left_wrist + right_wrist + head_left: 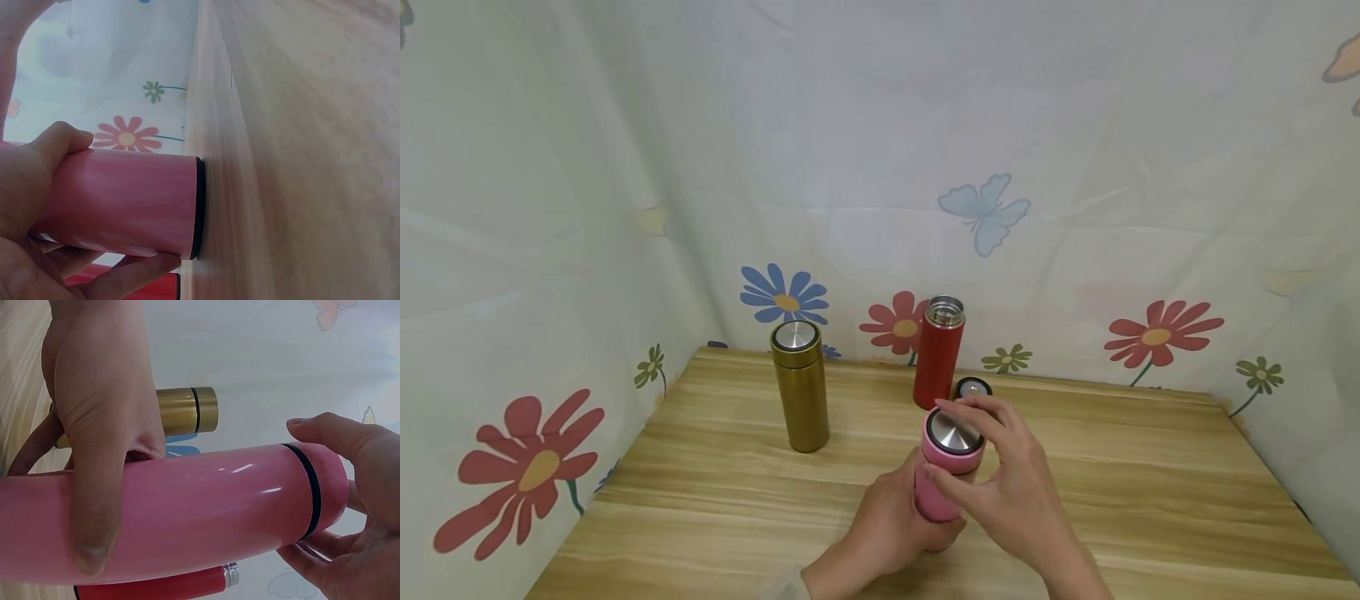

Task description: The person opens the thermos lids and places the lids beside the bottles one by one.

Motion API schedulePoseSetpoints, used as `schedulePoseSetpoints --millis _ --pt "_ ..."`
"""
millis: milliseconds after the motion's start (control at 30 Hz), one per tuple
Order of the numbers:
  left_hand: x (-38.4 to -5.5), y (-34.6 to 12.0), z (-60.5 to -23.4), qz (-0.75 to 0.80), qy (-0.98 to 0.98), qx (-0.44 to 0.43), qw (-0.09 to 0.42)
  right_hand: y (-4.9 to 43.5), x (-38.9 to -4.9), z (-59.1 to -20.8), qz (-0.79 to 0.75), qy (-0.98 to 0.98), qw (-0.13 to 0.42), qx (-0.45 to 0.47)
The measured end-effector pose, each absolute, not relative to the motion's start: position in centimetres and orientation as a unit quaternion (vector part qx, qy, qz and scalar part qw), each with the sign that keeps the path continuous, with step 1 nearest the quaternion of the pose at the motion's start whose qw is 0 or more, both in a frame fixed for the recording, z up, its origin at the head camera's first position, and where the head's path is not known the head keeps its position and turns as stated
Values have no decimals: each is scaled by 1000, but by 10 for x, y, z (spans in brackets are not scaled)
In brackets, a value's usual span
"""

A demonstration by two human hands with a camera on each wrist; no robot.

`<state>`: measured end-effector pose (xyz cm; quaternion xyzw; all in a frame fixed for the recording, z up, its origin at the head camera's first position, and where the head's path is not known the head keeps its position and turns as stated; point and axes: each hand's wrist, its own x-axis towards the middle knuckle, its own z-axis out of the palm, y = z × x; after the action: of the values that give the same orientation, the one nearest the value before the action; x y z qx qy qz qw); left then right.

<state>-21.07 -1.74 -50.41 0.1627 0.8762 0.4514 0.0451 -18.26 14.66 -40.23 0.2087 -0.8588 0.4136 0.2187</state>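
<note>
A pink thermos bottle [940,492] with a steel-topped pink lid [953,432] is at the table's front middle. My left hand [891,517] grips its body, thumb on one side and fingers round the other. In the left wrist view the bottle's black base [198,209] is close to the tabletop; whether it touches, I cannot tell. Around the lid is my right hand [1018,483], its fingers loosely bent along the far side. In the right wrist view that thumb [312,428] stands a little off the lid, and a black ring [306,481] runs below the lid.
Behind the pink bottle stands a red thermos bottle [937,358] with its steel mouth uncovered. A round dark-rimmed lid [973,389] lies beside it, partly hidden by my right hand. To the left stands a gold thermos bottle [805,400] with its lid on. A flowered curtain [850,167] encloses the wooden table [700,517].
</note>
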Motion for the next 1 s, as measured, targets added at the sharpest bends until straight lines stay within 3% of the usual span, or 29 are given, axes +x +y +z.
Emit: schedulePoseSetpoints --millis 167,633,1000 --pt "-209 -16 -504 429 888 165 27 139 -178 -402 394 -870 237 179" --pt "-206 -15 -503 420 894 155 7 122 -173 -408 284 -881 360 114" --pt "-206 -15 -506 415 895 166 -7 122 -173 -408 284 -882 360 110"
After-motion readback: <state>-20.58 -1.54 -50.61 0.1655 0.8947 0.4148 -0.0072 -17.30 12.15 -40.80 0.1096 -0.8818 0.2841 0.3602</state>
